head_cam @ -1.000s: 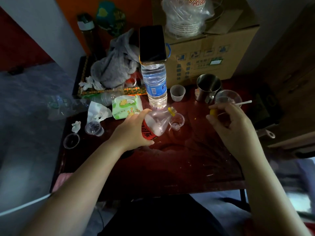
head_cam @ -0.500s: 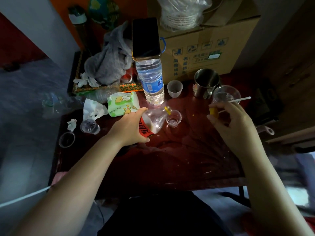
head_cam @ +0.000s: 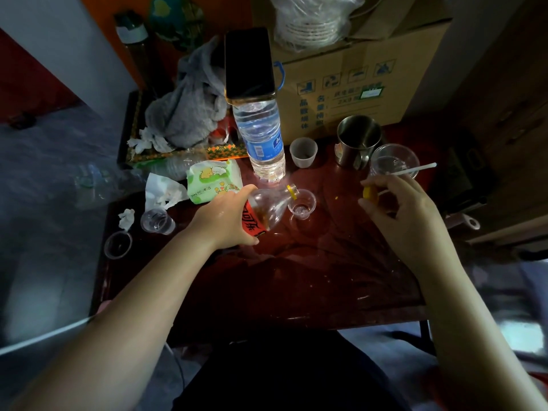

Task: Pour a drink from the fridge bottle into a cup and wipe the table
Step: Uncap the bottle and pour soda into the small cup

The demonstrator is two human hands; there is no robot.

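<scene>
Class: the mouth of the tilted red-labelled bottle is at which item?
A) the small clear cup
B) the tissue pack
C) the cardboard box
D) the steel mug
A: the left hand tilts the red-labelled bottle so its yellow-ringed mouth sits at the rim of the small clear cup.

Visible: 2 hands (head_cam: pixel 225 216) (head_cam: pixel 406 215), 1 red-labelled bottle (head_cam: pixel 270 208), 1 steel mug (head_cam: pixel 358 137), 1 phone (head_cam: pixel 249 62), 1 tissue pack (head_cam: pixel 212 180).
</scene>
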